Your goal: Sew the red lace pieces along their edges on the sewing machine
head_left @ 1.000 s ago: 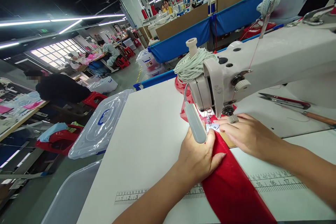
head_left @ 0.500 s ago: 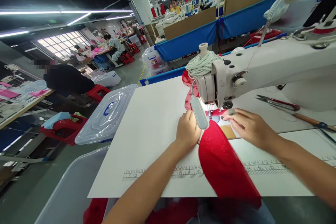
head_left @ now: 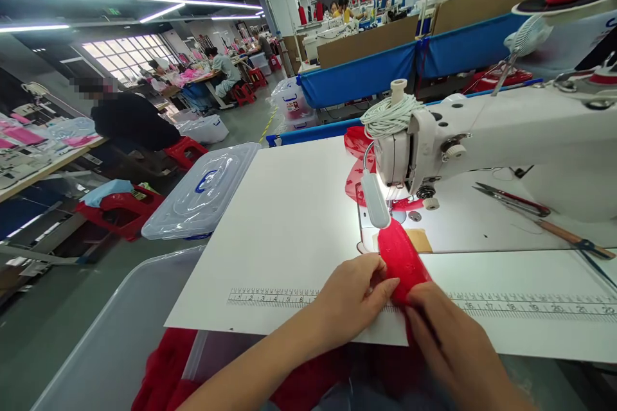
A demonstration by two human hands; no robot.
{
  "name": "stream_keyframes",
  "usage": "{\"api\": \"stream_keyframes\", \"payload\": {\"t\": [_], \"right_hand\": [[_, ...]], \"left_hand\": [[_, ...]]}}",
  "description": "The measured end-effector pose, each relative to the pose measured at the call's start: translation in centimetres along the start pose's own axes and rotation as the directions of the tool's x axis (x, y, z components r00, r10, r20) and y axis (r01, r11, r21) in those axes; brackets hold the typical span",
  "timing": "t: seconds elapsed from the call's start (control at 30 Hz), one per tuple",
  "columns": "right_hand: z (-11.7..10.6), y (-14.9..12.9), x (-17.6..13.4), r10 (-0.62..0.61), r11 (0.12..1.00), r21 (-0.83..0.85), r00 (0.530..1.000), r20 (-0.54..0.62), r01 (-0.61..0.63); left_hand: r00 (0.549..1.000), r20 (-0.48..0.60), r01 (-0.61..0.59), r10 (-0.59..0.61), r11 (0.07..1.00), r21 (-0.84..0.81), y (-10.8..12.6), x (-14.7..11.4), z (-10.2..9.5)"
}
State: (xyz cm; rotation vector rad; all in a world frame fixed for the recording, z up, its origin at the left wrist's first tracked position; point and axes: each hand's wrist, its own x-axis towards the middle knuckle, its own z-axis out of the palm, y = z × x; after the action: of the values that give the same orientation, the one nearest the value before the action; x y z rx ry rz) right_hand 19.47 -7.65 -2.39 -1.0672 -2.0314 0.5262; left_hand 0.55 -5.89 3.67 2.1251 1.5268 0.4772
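A strip of red fabric (head_left: 401, 255) runs from beneath the needle area of the white sewing machine (head_left: 482, 138) toward me and over the table's front edge. On its left edge, my left hand (head_left: 359, 292) pinches the cloth between thumb and fingers. My right hand (head_left: 441, 327) grips the same fabric on the right, lower down near the table edge; its fingertips are partly hidden. A pale lamp (head_left: 376, 199) on a bent stalk hangs before the needle and hides it. More sheer red cloth (head_left: 359, 173) lies behind the machine head.
Thread snips (head_left: 513, 199) and a wooden-handled tool (head_left: 573, 231) lie on the right of the white table (head_left: 289, 218), which carries a printed ruler. Left of it are a lidded clear box (head_left: 202, 196) and an open bin (head_left: 125, 327). A person (head_left: 130, 115) sits far left.
Both hands have come back from the needle toward the table's front edge and now hold the red fabric from both sides. The view has shifted slightly.
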Motion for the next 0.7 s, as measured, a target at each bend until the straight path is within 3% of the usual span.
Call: {"api": "stream_keyframes", "payload": {"t": [0.03, 0.1, 0.2, 0.3, 0.33, 0.4, 0.43, 0.5, 0.53, 0.6, 0.67, 0.7], "right_hand": [[-0.8, 0.3, 0.1, 0.133, 0.972, 0.191, 0.991, 0.025, -0.135], [-2.2, 0.8, 0.6, 0.393, 0.789, 0.497, 0.918, 0.044, -0.362], [-3.6, 1.3, 1.2, 0.609, 0.52, 0.721, 0.791, 0.063, -0.458], [-4.0, 1.6, 1.2, 0.68, 0.437, 0.757, 0.73, 0.075, -0.485], [-4.1, 1.8, 1.0, 0.681, 0.447, 0.744, 0.728, 0.077, -0.496], [-4.3, 2.0, 0.6, 0.64, 0.538, 0.674, 0.766, 0.064, -0.507], [-4.4, 2.0, 0.5, 0.595, 0.611, 0.612, 0.801, 0.063, -0.502], [-4.4, 1.7, 0.5, 0.461, 0.77, 0.469, 0.885, 0.062, -0.433], [-4.3, 1.4, 0.6, 0.376, 0.837, 0.407, 0.925, 0.06, -0.367], [-3.7, 0.6, 0.8, 0.185, 0.92, 0.336, 0.979, 0.08, -0.201], [-2.9, 0.1, 0.8, 0.049, 0.941, 0.328, 0.993, 0.105, -0.081], [-2.5, 0.0, 0.7, 0.052, 0.941, 0.328, 0.994, 0.096, -0.08]], "left_hand": [[1.0, -0.01, 0.002, -0.003, 0.993, -0.12, 0.3, -0.5, 0.0], [0.999, -0.034, -0.008, -0.005, 0.931, -0.364, 1.0, -1.4, 0.7], [0.997, 0.034, -0.034, 0.066, 0.814, -0.58, 1.8, -2.6, 4.1], [0.946, 0.268, 0.042, 0.184, 0.748, -0.662, 2.5, -2.7, 8.1], [0.913, 0.339, 0.039, 0.228, 0.777, -0.628, 2.7, -2.6, 8.8], [0.882, 0.372, -0.018, 0.289, 0.81, -0.586, 3.1, -2.2, 8.5], [0.919, 0.312, -0.023, 0.241, 0.823, -0.568, 3.3, -2.0, 7.7], [0.997, 0.076, 0.033, 0.012, 0.828, -0.56, 3.6, -1.8, 5.3], [0.996, 0.046, 0.089, -0.078, 0.778, -0.622, 3.6, -1.6, 4.2], [0.981, 0.124, 0.194, -0.152, 0.656, -0.729, 3.4, -1.4, 3.0], [0.958, 0.205, 0.284, -0.201, 0.571, -0.77, 2.7, -1.0, 3.2], [0.947, 0.22, 0.315, -0.235, 0.535, -0.784, 2.3, -0.8, 3.6]]}}
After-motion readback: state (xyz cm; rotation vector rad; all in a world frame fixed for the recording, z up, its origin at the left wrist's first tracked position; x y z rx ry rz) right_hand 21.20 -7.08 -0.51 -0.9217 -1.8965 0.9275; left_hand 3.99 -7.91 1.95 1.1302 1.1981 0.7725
